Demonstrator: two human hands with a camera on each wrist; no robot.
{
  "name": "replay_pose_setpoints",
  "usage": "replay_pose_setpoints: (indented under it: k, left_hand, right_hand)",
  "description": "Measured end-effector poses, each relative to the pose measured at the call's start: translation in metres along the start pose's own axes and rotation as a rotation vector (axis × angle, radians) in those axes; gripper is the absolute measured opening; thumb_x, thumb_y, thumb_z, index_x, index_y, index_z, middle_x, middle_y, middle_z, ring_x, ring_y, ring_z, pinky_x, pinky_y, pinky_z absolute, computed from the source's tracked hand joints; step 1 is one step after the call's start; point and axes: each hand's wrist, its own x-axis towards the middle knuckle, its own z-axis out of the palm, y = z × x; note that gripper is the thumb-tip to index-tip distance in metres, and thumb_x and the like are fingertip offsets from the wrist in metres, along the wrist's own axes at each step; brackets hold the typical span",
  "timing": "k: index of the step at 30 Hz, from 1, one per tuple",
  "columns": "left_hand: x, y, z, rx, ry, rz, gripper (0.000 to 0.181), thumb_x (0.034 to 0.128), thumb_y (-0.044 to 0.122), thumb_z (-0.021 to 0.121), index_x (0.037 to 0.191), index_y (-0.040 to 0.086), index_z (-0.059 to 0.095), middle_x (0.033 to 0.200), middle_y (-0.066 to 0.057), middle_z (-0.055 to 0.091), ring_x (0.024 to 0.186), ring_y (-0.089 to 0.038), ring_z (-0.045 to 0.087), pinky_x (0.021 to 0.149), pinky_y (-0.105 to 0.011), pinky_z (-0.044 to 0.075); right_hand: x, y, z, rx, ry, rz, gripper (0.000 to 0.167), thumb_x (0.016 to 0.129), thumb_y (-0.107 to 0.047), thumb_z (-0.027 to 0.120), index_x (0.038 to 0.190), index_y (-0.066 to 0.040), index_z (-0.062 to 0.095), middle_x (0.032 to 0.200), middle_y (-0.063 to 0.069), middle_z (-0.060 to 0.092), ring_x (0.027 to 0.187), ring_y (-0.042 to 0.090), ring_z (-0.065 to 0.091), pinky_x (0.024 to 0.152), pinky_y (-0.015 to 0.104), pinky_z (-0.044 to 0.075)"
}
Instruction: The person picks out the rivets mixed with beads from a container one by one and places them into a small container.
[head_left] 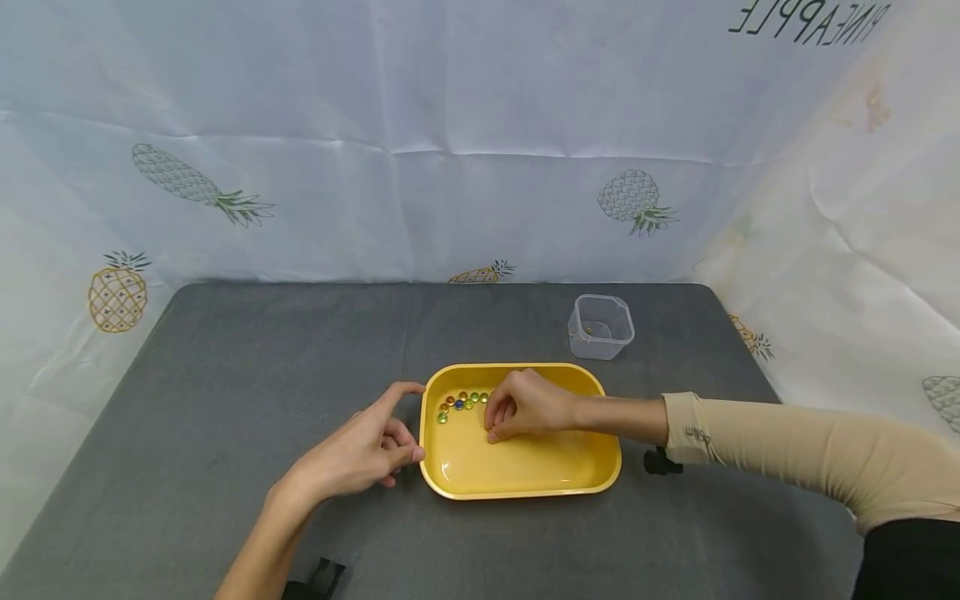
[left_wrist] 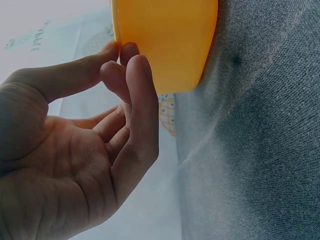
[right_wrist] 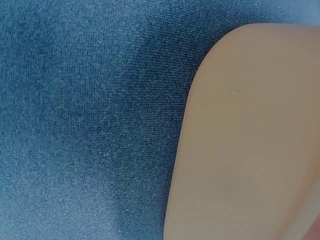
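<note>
A yellow tray [head_left: 517, 475] with rounded corners lies on the table. My left hand [head_left: 352, 457] is at its left end, bent index finger and thumb on the rim; the left wrist view shows these fingertips [left_wrist: 129, 50] against the tray's edge. Inside the tray, a curved row of small glass marbles [head_left: 459, 404] in green, amber and blue sits toward the upper left. My right hand [head_left: 534, 402] reaches in beside the row's right end, fingers curled and thumb close to the index fingertip. Anything between those fingertips is hidden. No right-hand fingers appear in the right wrist view.
Behind the tray at the right stands a clear plastic container [head_left: 600, 329] with something small inside. Dark grey cloth covers the table [head_left: 262, 367]. A white pineapple-print curtain [head_left: 450, 208] hangs along the back and sides.
</note>
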Motion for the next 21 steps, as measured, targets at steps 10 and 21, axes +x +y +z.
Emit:
replay_pose_setpoints:
  k: [10,21]
  left_hand:
    - [-0.001,-0.001,0.002,0.008,0.006,0.016,0.077,0.1013,0.010,0.077,0.164,0.009,0.032,0.091,-0.013,0.074,0.069,-0.021,0.069,0.060,-0.034,0.061]
    - [-0.003,0.001,0.006,0.011,0.012,0.000,0.078,0.1011,0.010,0.076,0.165,0.008,0.031,0.092,-0.013,0.074,0.071,-0.024,0.070,0.060,-0.034,0.061]
  right_hand:
    - [-0.003,-0.001,-0.001,-0.032,-0.030,-0.013,0.005,0.092,-0.009,0.087,0.095,-0.007,0.082,0.083,0.000,0.077,0.070,-0.001,0.062,0.070,0.015,0.058]
    - [-0.014,-0.006,-0.012,0.027,-0.020,0.006,0.004,0.093,-0.009,0.085,0.094,-0.008,0.082,0.083,-0.001,0.079,0.073,0.001,0.067,0.073,0.018,0.061]
